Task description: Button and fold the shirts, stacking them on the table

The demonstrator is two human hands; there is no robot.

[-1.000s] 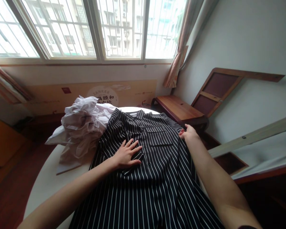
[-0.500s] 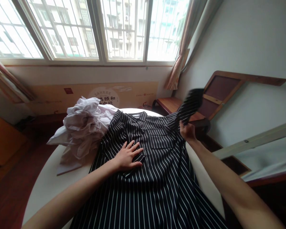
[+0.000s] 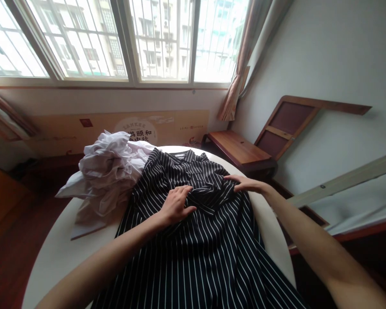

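Note:
A black garment with white stripes and a collar, a shirt or shirt dress [image 3: 193,257], lies spread over a round white table. One of its sleeves [image 3: 208,195] is folded inward across the chest, bunched in creases. My left hand [image 3: 178,205] rests on the chest at the folded sleeve's end, thumb apart from the fingers. At the garment's right shoulder edge, my right hand [image 3: 249,184] touches the fabric with its fingers stretched out. The garment's lower end runs out of view at the bottom.
A heap of crumpled white cloth [image 3: 109,167] sits at the left on the table [image 3: 47,253]. Behind the table, a wooden bench [image 3: 234,146] and a slanted wooden frame [image 3: 286,120] stand by the wall. Barred windows [image 3: 160,43] are at the back.
The sleeve my right hand held up at the right now lies folded across the chest. My right hand has let go and lowered to the shoulder edge; the left fingers have drawn closer together.

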